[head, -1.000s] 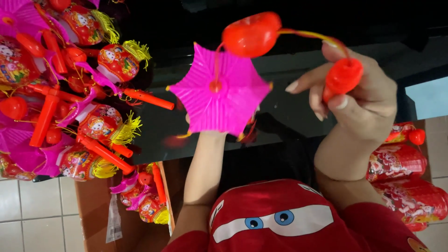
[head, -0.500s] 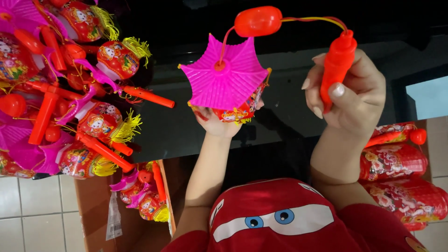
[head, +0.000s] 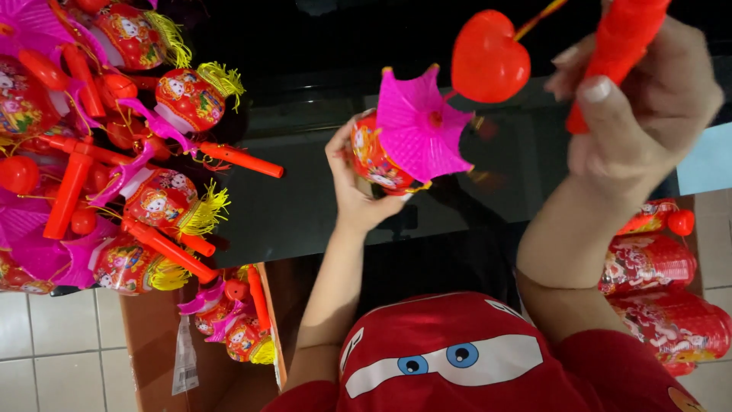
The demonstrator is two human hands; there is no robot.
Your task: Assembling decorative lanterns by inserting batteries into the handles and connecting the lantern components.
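Bright pink paper, pleated into a small umbrella-shaped cap (head: 423,130), tops the round red printed toy lantern (head: 375,162) that the left hand (head: 352,187) cups from below and behind, fingers curled around its body just above the dark glossy table (head: 305,206). The right hand (head: 644,114) is wrapped closed around the orange plastic stick handle (head: 616,53), thumb pressed along it. A thin yellow wire (head: 537,17) runs from near the handle's top to a red plastic heart (head: 488,59), which hangs just above the pink cap and seems joined to it by a short link.

The lantern looks light and thin-skinned, likely to dent or crease under a hard squeeze; the pleated cap would crumple easily, and the wire looks springy rather than stiff. The safest holds are probably the rigid handle and a gentle cupping of the body's lower half, away from the paper pleats.

To the left, on the table, lies a heap of similar lanterns with yellow tassels and orange handles (head: 114,152). More sit in a brown cardboard box (head: 152,336) below, and a stack of collapsed red lantern bodies (head: 656,290) rests at the right.
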